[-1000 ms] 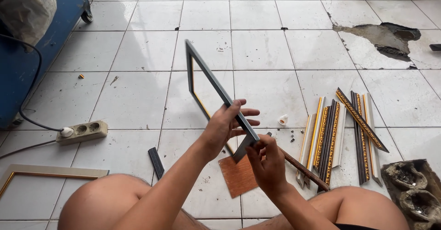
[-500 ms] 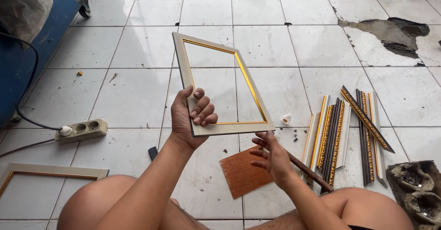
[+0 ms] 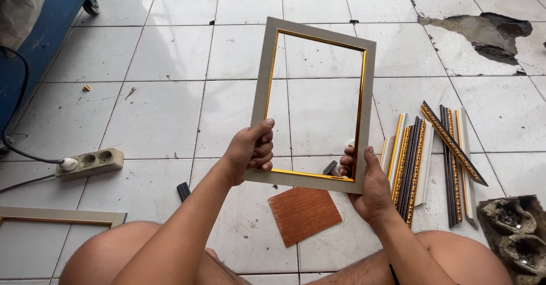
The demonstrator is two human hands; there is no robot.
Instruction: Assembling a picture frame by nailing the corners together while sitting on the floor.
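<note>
Inspecting beige gilt-edged frame (image 3: 314, 100), clenched by left hand (image 3: 250, 151) and right hand (image 3: 369, 182) at six o'clock corners; next likely needs steady turning.

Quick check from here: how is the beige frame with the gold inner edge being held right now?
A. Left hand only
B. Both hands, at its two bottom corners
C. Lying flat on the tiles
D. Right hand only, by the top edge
B: the left hand grips the bottom-left corner of the frame and the right hand the bottom-right, lifting it above the tiled floor.

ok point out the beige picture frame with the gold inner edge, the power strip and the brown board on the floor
beige gold-edged picture frame (image 3: 259, 97), head view, left rail
white power strip (image 3: 91, 161), head view, top face
brown rectangular board (image 3: 304, 214), head view, centre
</note>
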